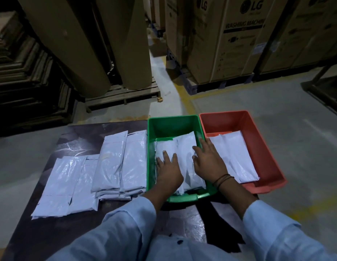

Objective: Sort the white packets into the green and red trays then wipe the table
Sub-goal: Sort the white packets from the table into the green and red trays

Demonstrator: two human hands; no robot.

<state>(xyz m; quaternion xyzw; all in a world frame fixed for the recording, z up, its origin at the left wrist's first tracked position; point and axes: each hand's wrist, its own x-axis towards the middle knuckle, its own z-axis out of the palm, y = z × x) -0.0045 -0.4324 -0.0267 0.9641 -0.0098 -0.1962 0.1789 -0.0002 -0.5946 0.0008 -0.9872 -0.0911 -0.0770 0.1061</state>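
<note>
A green tray (171, 125) stands on the dark table (50, 232) with white packets (188, 147) lying in it. My left hand (168, 169) rests flat on the left packet in that tray, fingers spread. My right hand (209, 161) lies flat on the right packet, fingers apart, its fingertips near the tray's right wall. Neither hand grips anything. Touching the green tray on the right, a red tray (265, 147) holds two or three white packets (233, 153). Several more white packets (122, 162) lie in stacks on the table left of the green tray.
The red tray overhangs the table's right edge. Beyond the table are a concrete floor with yellow lines, large brown paper rolls (92, 44) on a wooden pallet and big cardboard appliance boxes (229, 38).
</note>
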